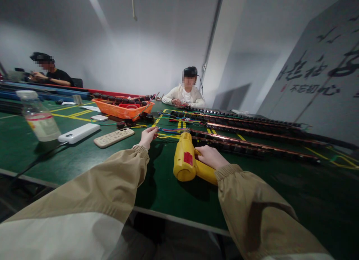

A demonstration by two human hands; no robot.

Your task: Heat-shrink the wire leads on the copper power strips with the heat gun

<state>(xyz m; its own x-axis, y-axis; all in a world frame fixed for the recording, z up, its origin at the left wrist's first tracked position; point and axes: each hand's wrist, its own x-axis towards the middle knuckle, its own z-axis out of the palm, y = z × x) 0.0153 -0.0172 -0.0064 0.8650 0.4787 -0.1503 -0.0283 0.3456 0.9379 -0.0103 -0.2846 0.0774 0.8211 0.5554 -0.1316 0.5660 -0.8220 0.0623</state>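
A yellow heat gun [181, 164] at six o'clock looks rigid, probably weighty, best held by the handle [206, 173] the right hand [212, 156] grips. Ten o'clock from it, the left hand [148, 137] pinches likely floppy wires [170, 130].

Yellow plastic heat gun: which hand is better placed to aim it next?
Probably your right hand: it grips the heat gun by its handle, while your left hand holds thin multicoloured wires.

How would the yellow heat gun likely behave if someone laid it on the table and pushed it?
The heat gun probably would not roll far: its body is rounded, but the handle sticks out. Its shell looks smooth, so it might slide on the table. The thick body may make it heavier at that end.
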